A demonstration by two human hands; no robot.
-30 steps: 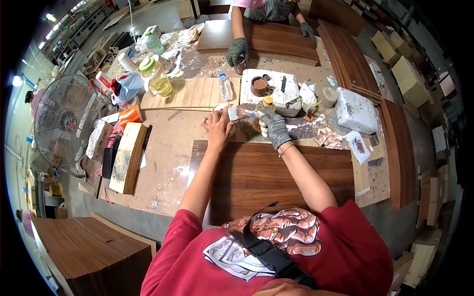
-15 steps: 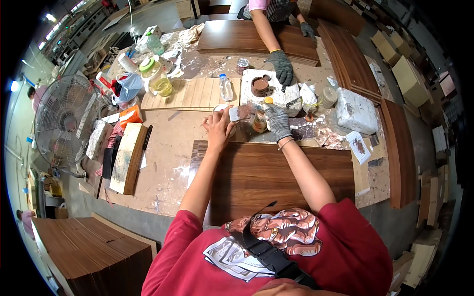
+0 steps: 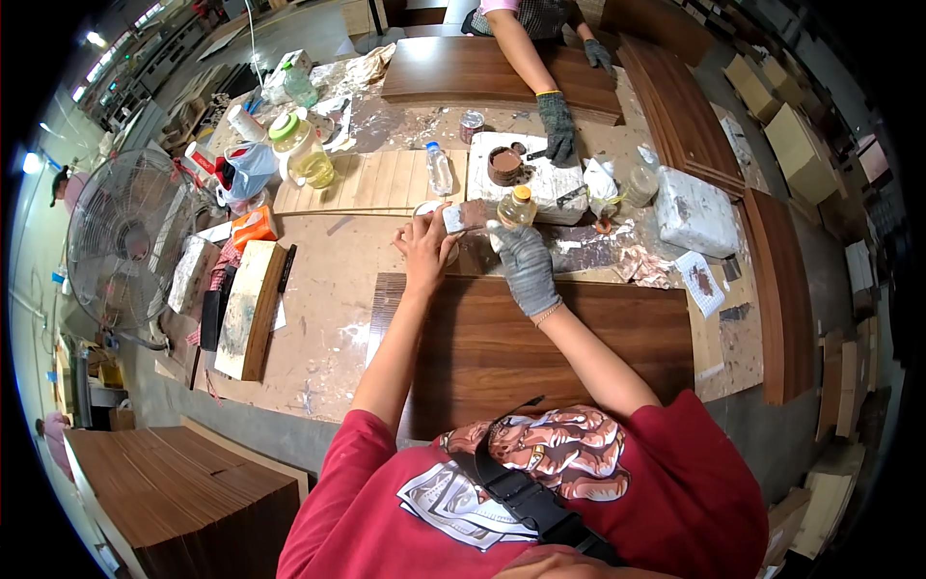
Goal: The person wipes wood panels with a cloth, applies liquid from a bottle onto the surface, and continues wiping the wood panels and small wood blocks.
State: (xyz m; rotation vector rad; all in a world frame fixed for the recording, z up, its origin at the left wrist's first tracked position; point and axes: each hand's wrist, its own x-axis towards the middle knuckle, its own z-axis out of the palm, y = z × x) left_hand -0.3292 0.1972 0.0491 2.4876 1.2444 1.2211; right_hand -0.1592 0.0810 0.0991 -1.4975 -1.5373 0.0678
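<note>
My left hand (image 3: 422,249), bare, has its fingers curled at the near end of a flat, pale scraper-like plate (image 3: 470,216) smeared with brown paste. A white cup (image 3: 427,206) shows partly behind those fingers. In a grey knit glove, my right hand (image 3: 528,268) is closed, fingertips by the plate's right end; what it pinches is hidden. Just beyond the glove stands a bottle with an orange cap (image 3: 521,194). Under both wrists lies a dark wood-grain board (image 3: 550,338). An open tub of brown paste (image 3: 504,166) sits on a white block (image 3: 555,201).
Across the table a co-worker's gloved hand (image 3: 557,127) rests by the white block. A clear water bottle (image 3: 440,171) and a green-lidded jug (image 3: 301,150) stand left of it. A wooden beam (image 3: 253,309) lies left; a second white block (image 3: 696,217) and stacked boards (image 3: 680,116) are right.
My right hand has come away from the capped bottle, moving left and nearer to me toward the plate. The bottle now stands farther back. The co-worker's hand has shifted slightly.
</note>
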